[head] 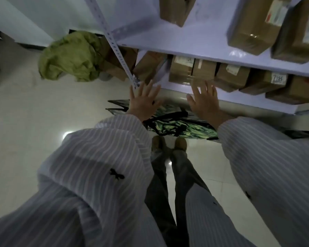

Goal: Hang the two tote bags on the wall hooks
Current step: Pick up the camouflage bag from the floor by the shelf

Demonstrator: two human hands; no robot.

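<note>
White metal shelf rack (200,41), cardboard boxes (193,72) on two levels, some labelled. Crumpled green cloth (70,57) beside the rack's perforated post (114,45). Glossy pale tile floor (25,125).

A storeroom: white metal shelving (203,43) at twelve o'clock holds taped, labelled cardboard parcels (253,24) above a tiled floor (43,122).

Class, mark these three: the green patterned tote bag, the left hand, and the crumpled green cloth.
green patterned tote bag (182,128), head view, on its patterned side.
left hand (143,104), head view, on its back.
crumpled green cloth (70,57), head view, on its middle folds.
</note>
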